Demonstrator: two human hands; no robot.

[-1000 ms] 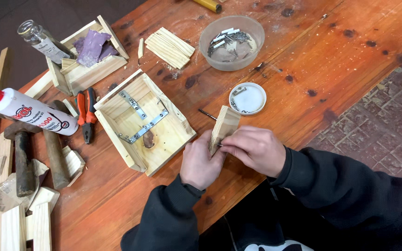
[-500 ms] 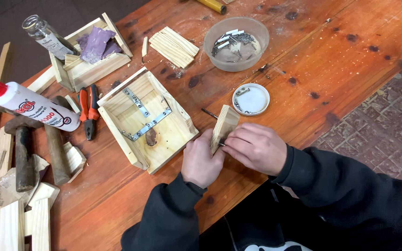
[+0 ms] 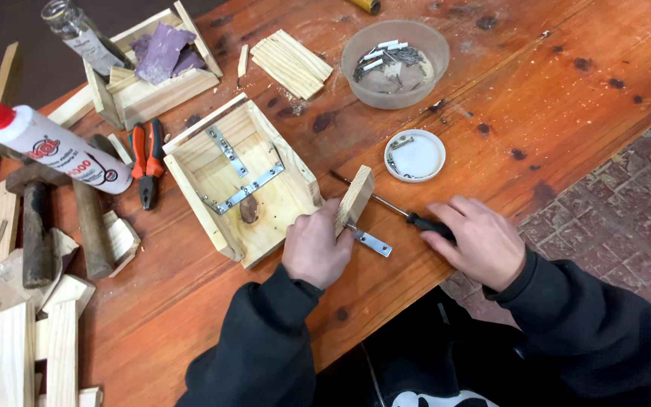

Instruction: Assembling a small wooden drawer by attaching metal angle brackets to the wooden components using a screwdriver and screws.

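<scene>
left hand (image 3: 316, 249): fingers curled shut, knuckles up, near centre | right hand (image 3: 476, 241): fingers bent, palm down, to its right

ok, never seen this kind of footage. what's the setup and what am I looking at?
No robot here: a person works bare-handed, filmed by one camera on their head looking down. The left hand holds a small wood block with a flat metal bracket at its base. The right hand rests on a screwdriver lying on the wooden table. Nearby: an open wooden box with metal strips inside, a white lid, a plastic bowl of hardware, pliers, a glue bottle, a hammer, and wood offcuts.
</scene>
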